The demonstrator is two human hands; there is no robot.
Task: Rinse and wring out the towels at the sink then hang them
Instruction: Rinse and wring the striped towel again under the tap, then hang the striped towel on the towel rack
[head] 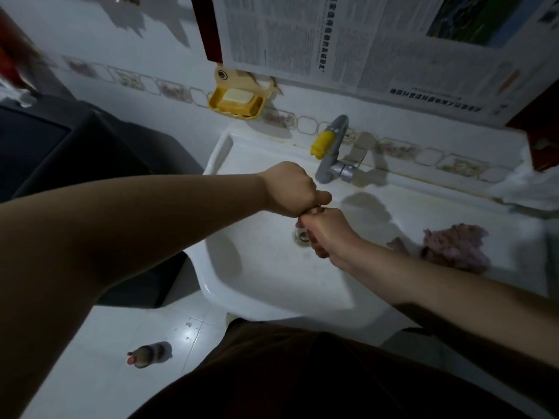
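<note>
We are holding both fists together over the white sink (272, 285), right above its drain (302, 236). Our left hand (290, 189) is clenching tight, knuckles up, and our right hand (328, 234) is clenching just below and to the right of it, the two fists touching. Between the curled fingers (317, 251) only a small brownish scrap (316, 210) is showing where the fists are meeting; it is too hidden for us to tell whether it is a towel, so what we are gripping cannot be named for sure.

A pink towel (453, 247) is lying bunched on the sink's right ledge, well to the right of our right-hand fingers and untouched. The grey tap (332, 152) with its yellow spout cover (322, 144) is standing just beyond our left fist, its outlet near the knuckles. Farther beyond the fingers, on the tiled wall, a yellow soap dish (237, 102) is carrying a pale bar, and newspaper sheets (363, 40) are hanging above it. Down on the floor, far to the left of our fingers and nearer our body, a dark bottle (148, 354) is standing.
</note>
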